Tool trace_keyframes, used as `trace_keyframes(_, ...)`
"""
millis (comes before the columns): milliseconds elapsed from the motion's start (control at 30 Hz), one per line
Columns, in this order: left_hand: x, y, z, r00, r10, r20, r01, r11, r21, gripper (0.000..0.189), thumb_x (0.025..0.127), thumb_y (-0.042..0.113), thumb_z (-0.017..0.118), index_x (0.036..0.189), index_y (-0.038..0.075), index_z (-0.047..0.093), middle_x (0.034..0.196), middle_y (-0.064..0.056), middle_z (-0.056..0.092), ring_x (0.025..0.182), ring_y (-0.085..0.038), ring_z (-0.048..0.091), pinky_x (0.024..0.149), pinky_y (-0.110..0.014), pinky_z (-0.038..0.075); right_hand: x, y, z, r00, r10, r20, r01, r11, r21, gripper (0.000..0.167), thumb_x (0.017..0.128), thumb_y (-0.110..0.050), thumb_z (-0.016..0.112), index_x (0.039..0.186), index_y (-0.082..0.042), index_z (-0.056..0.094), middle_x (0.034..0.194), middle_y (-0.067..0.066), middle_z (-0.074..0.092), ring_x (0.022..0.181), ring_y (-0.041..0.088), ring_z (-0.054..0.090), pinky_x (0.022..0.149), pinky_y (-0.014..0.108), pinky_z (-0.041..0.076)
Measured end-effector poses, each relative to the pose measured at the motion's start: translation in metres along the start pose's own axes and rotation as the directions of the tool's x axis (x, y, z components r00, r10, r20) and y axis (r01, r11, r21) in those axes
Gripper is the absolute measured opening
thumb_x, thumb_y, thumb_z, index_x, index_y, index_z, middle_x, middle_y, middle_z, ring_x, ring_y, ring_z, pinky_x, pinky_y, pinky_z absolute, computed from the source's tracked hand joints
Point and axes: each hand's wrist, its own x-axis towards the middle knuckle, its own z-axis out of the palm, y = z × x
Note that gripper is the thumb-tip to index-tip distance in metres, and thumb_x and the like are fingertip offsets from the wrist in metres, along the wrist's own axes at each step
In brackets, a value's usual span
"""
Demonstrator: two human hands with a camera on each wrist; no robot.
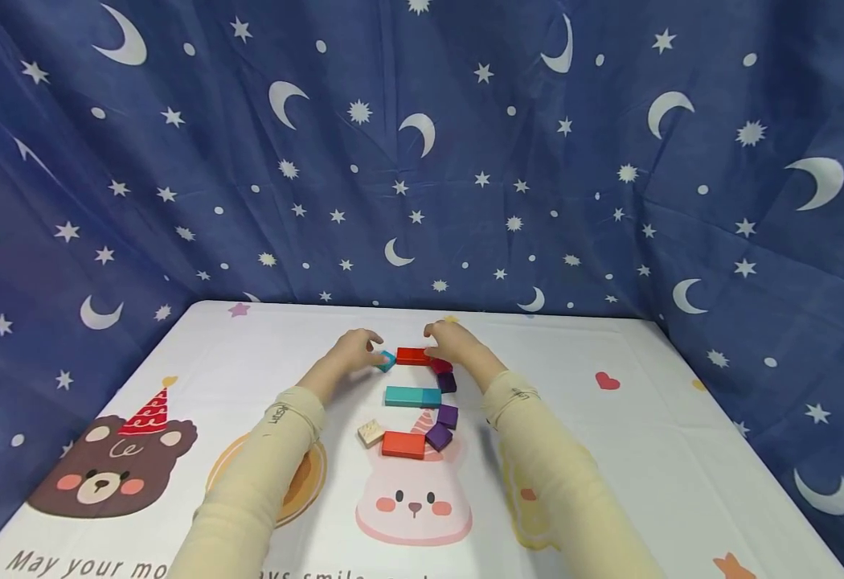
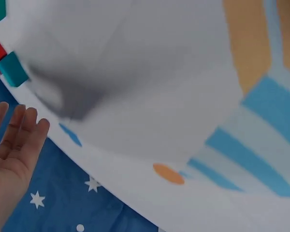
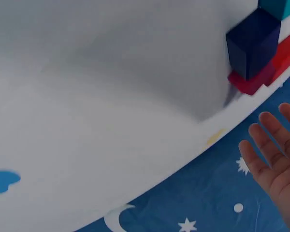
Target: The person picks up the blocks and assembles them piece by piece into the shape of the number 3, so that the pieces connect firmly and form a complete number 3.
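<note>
At the far end of a row of blocks, my left hand [image 1: 353,351] is beside a small teal cube [image 1: 388,362], its thumb close to the cube. Whether the thumb touches it I cannot tell; in the left wrist view the loosely extended fingers are apart from the teal cube [image 2: 13,69]. To the right of that cube lies a red block [image 1: 411,356]. Over its right end is my right hand [image 1: 456,342], near a crimson block [image 1: 441,366] and a dark purple cube [image 1: 447,383]. In the right wrist view its fingers are spread and grip nothing.
Nearer on the white tablecloth [image 1: 581,386] lie a long teal block [image 1: 403,396], two purple cubes [image 1: 448,416], an orange-red block [image 1: 403,445] and a cream block [image 1: 370,433]. The blocks form a curved outline. A blue star-patterned curtain [image 1: 465,233] stands behind the table.
</note>
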Motion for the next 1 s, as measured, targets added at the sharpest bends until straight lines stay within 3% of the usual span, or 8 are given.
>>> trace_keyframes(233,-0.009,0.0,-0.024,0.988,0.126,-0.09,-0.124,0.992,0.029,0.034,0.089,0.022,0.065,0.114,-0.001,0.065,0.115,-0.021,0.063,0.108,-0.035,0.057,0.095,-0.046,0.046,-0.02,0.011,-0.019,0.99,-0.049,-0.129,0.052,0.998,0.02,0.03,0.09,-0.014,0.063,0.117,-0.001,0.063,0.114,0.014,0.066,0.106,0.026,0.061,0.096,0.036,0.049)
trace_keyframes(500,-0.022,0.01,-0.056,0.97,0.199,-0.138,-0.192,0.979,0.066,0.034,0.089,0.019,0.064,0.118,0.001,0.063,0.118,-0.019,0.062,0.112,-0.036,0.056,0.096,-0.045,0.047,-0.044,0.019,-0.044,0.967,-0.061,-0.247,0.077,0.996,0.053,0.024,0.09,-0.013,0.062,0.111,-0.002,0.066,0.109,0.014,0.068,0.102,0.027,0.063,0.092,0.036,0.052)
trace_keyframes(767,-0.042,0.017,-0.071,0.927,0.303,-0.222,-0.283,0.952,0.117,0.032,0.09,0.018,0.063,0.118,0.003,0.064,0.118,-0.016,0.064,0.108,-0.034,0.057,0.092,-0.046,0.047,-0.075,0.018,-0.068,0.912,-0.132,-0.389,0.16,0.986,0.041,0.024,0.089,-0.01,0.062,0.111,0.0,0.066,0.107,0.015,0.067,0.101,0.028,0.064,0.09,0.038,0.052)
trace_keyframes(1000,-0.066,0.022,-0.073,0.89,0.336,-0.31,-0.305,0.941,0.145,0.033,0.089,0.023,0.064,0.118,0.007,0.065,0.115,-0.013,0.066,0.109,-0.03,0.058,0.093,-0.046,0.048,-0.111,0.018,-0.078,0.884,-0.103,-0.456,0.163,0.982,0.095,0.027,0.091,-0.012,0.061,0.116,-0.002,0.064,0.113,0.014,0.066,0.108,0.029,0.061,0.093,0.042,0.05)
